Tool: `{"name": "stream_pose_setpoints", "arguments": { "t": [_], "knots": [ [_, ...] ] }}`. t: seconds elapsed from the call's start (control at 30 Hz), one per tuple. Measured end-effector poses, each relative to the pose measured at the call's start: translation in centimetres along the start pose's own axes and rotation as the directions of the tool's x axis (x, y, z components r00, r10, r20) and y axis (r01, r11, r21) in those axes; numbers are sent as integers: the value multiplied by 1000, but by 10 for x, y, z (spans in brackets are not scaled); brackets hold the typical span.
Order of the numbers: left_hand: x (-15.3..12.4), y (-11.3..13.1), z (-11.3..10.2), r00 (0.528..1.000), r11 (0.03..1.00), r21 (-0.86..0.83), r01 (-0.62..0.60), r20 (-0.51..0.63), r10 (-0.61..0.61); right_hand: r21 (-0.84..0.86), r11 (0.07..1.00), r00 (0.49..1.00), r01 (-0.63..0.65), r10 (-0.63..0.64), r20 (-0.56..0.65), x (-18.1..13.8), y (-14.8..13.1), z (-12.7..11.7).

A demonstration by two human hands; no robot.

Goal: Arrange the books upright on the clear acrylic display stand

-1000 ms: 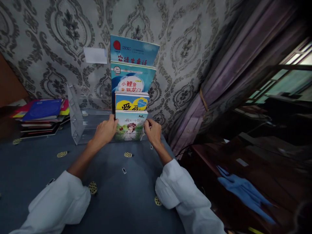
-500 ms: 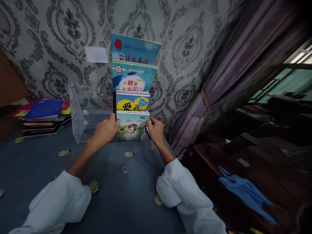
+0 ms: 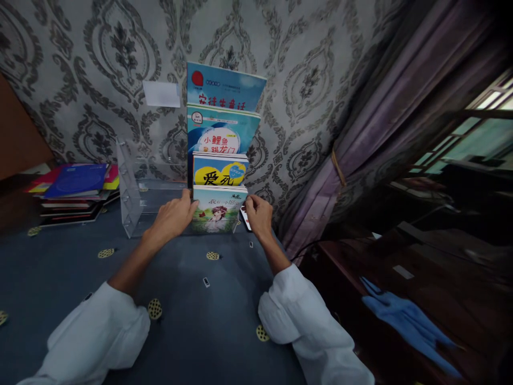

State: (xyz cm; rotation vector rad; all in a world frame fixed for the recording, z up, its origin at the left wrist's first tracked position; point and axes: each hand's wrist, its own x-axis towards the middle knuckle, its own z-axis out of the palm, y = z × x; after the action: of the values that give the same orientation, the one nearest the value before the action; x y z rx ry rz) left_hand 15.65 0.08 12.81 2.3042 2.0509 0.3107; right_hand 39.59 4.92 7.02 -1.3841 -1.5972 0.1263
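Note:
A clear acrylic book rack (image 3: 130, 206) stands on the table against the wall. Its right half holds books in stepped rows, covers facing me. In the lowest row is a picture book (image 3: 216, 211) with a child on a green cover. My left hand (image 3: 173, 215) is closed at that book's upper left edge. At the opposite edge, my right hand (image 3: 258, 214) pinches the upper right corner with bent fingers. Behind rise a yellow-and-blue book (image 3: 218, 171), a teal book (image 3: 222, 125) and a taller blue book (image 3: 226, 85).
Left of the rack lies a stack of books and folders (image 3: 76, 184). A phone-like object (image 3: 245, 218) lies beside my right hand. The tablecloth (image 3: 192, 321) has yellow printed patches. To the right are a tied curtain (image 3: 320, 187) and a dark desk with a blue cloth (image 3: 404, 315).
The view has shifted slightly, so the rack and books sit a little lower and farther right. My right hand has moved slightly outward, showing more of the phone-like object. Both hands stay at the front book.

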Motion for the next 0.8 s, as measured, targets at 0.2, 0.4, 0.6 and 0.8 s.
{"name": "stream_pose_setpoints", "arguments": {
  "t": [0.2,0.4,0.6,0.8],
  "knots": [
    [2,-12,-2,999,999,40,-36,1,36,70,998,995,5,2,-98,1,-3,-3],
    [-2,-24,-11,994,993,63,-99,41,97,70,997,953,44,-21,-303,-2,-19,-15],
    [-6,-37,-24,989,990,-21,-141,46,142,34,941,919,336,-319,-232,-28,-59,-17],
    [-17,-77,-62,994,992,-127,16,-109,-30,178,679,668,712,-733,127,-90,-86,37]
  ]
}}
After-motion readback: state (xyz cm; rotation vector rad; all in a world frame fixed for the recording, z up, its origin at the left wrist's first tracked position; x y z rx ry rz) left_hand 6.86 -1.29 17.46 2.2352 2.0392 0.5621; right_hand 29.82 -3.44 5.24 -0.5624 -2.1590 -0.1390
